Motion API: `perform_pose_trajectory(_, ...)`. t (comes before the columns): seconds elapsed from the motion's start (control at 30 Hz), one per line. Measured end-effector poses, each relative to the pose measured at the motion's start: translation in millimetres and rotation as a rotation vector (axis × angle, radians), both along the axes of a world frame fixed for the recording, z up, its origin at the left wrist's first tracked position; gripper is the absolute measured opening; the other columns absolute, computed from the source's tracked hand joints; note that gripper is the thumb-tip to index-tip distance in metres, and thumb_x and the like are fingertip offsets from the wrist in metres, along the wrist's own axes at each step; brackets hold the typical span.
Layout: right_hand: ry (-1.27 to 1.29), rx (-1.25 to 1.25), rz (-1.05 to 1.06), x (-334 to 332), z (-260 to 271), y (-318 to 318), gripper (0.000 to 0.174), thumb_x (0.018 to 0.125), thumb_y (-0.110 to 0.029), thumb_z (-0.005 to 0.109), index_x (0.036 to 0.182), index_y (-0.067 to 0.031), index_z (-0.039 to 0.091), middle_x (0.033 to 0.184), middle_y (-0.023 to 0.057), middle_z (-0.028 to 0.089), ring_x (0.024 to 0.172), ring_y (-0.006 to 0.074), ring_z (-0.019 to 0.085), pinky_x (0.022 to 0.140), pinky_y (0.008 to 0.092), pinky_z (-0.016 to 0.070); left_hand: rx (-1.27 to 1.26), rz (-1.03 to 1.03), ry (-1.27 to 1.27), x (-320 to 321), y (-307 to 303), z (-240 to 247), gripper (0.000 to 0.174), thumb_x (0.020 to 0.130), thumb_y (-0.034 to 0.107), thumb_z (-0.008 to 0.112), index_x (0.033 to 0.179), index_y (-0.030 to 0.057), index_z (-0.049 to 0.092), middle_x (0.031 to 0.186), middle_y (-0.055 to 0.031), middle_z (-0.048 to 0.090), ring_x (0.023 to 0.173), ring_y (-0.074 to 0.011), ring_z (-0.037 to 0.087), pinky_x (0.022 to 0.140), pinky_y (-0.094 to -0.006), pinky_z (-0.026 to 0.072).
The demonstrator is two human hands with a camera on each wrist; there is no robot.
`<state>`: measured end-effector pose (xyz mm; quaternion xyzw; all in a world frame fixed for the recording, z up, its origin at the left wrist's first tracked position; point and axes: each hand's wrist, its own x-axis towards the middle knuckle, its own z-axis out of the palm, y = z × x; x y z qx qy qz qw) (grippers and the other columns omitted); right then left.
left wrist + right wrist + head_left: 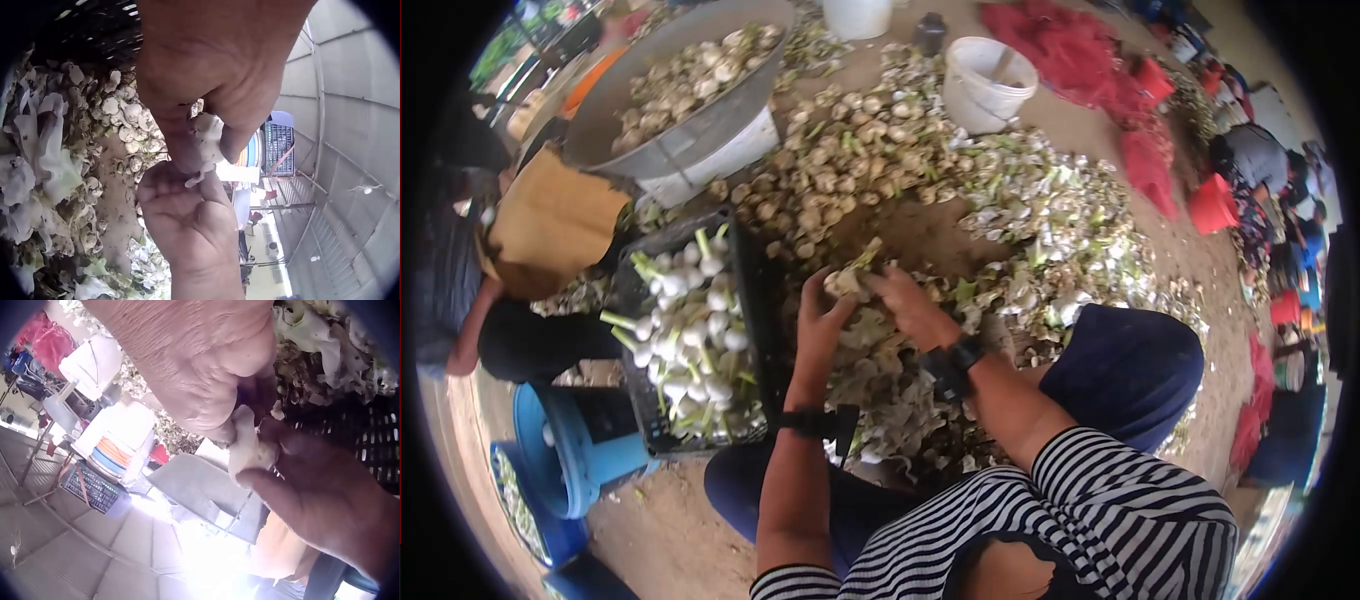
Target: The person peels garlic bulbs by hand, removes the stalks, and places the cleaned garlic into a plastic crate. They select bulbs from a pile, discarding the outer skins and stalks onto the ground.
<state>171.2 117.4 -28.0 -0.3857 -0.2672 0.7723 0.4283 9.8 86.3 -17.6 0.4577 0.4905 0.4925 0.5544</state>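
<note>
In the head view my left hand [825,320] grips a garlic bulb [840,284] with a short green stem, close over a heap of loose garlic skins [890,380]. The left wrist view shows the pale bulb [209,134] between thumb and fingers, a strip of skin [199,178] hanging from it. My right hand [915,305] meets the bulb from the other side and pinches its outer skin [245,420], its fingertips partly hidden in the right wrist view. Left of my hands stands a black crate [752,300] holding cleaned garlic [690,340] with green stems.
Unpeeled garlic bulbs [840,150] lie heaped ahead, beside more skins [1050,200]. A large metal tub [670,145] of garlic stands at the back left, a white bucket [980,105] farther back. A blue stool [560,450] is at left, near another person's arm [468,330].
</note>
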Motion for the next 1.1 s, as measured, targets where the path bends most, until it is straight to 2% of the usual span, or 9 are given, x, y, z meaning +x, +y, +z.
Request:
perform_pose_trajectory(0.37,-0.361,0.465,0.200,1,2,-11,0.026,0.094,-0.021,0.062,0.111,-0.0020,0.065,0.097,-0.0013,0.066,0.088,0.0060,0.055,0.078,0.0251,0.0465,-0.462,0.086,-0.278,-27,2,16,0.044,0.098,0.042,0.049,0.109,0.0012,0.063,0.089,-0.0062,0.065,0.072,-0.0114,0.061,0.058,-0.0241,0.0484)
perform_pose_trajectory(0.47,-0.564,0.350,0.171,10,-25,-8,0.031,0.094,-0.026,0.062,0.112,-0.0015,0.065,0.095,-0.0013,0.066,0.087,0.0072,0.056,0.077,0.0274,0.0464,-0.374,0.079,-0.022,-29,15,-33,0.045,0.098,0.042,0.049,0.102,0.0007,0.066,0.087,-0.0050,0.066,0.072,-0.0098,0.060,0.057,-0.0233,0.0464)
perform_pose_trajectory(0.6,-0.657,0.428,0.112,17,-28,-6,0.032,0.092,-0.028,0.062,0.110,-0.0021,0.065,0.093,0.0062,0.067,0.085,0.0142,0.059,0.076,0.0309,0.0469,0.433,0.124,0.791,-10,5,-9,0.032,0.086,0.026,0.067,0.101,-0.0014,0.064,0.092,-0.0133,0.067,0.084,-0.0328,0.063,0.073,-0.0383,0.0469)
perform_pose_trajectory(0.63,-0.739,0.475,0.143,17,-31,-5,0.031,0.092,-0.028,0.062,0.109,-0.0028,0.065,0.093,0.0084,0.067,0.084,0.0179,0.061,0.076,0.0324,0.0473,0.241,0.036,0.703,-8,3,3,0.029,0.079,0.019,0.072,0.100,0.0005,0.064,0.092,-0.0156,0.065,0.083,-0.0388,0.060,0.073,-0.0394,0.0467)
perform_pose_trajectory(0.77,-0.933,0.560,0.123,14,-42,-1,0.028,0.090,-0.028,0.063,0.106,-0.0066,0.066,0.100,0.0157,0.066,0.086,0.0336,0.063,0.073,0.0380,0.0491,0.052,-0.006,0.558,-12,6,-17,0.030,0.082,0.020,0.071,0.104,-0.0004,0.063,0.094,-0.0141,0.067,0.079,-0.0291,0.064,0.069,-0.0379,0.0481)
perform_pose_trajectory(0.87,-1.524,0.818,0.068,14,-50,-4,0.027,0.090,-0.030,0.062,0.104,-0.0077,0.066,0.103,0.0166,0.066,0.091,0.0387,0.061,0.074,0.0397,0.0498,-0.166,0.046,0.054,-12,7,-14,0.027,0.088,0.019,0.067,0.105,-0.0006,0.064,0.097,-0.0105,0.068,0.080,-0.0203,0.066,0.067,-0.0336,0.0502)
perform_pose_trajectory(0.97,-1.385,0.880,0.624,15,-20,-14,0.024,0.090,-0.021,0.061,0.108,-0.0042,0.063,0.105,0.0127,0.065,0.095,0.0212,0.063,0.083,0.0361,0.0499,-0.313,0.239,-0.495,-24,12,-5,0.023,0.095,0.019,0.060,0.108,0.0005,0.065,0.102,-0.0066,0.068,0.087,-0.0162,0.066,0.071,-0.0277,0.0532)
perform_pose_trajectory(1.07,-0.355,0.374,0.383,13,29,-29,0.023,0.090,-0.022,0.060,0.107,-0.0071,0.063,0.109,0.0109,0.065,0.099,0.0255,0.063,0.090,0.0381,0.0496,-0.374,0.348,-0.638,-42,11,-26,0.026,0.095,0.021,0.060,0.113,0.0023,0.062,0.104,-0.0062,0.066,0.091,-0.0149,0.065,0.073,-0.0275,0.0531)
perform_pose_trajectory(1.1,-0.288,0.508,0.228,15,32,-24,0.021,0.091,-0.020,0.060,0.108,-0.0070,0.063,0.110,0.0100,0.065,0.102,0.0260,0.062,0.093,0.0384,0.0489,-0.393,0.368,-0.621,-45,10,-31,0.026,0.095,0.022,0.061,0.113,0.0028,0.061,0.103,-0.0053,0.066,0.091,-0.0146,0.064,0.073,-0.0276,0.0530)
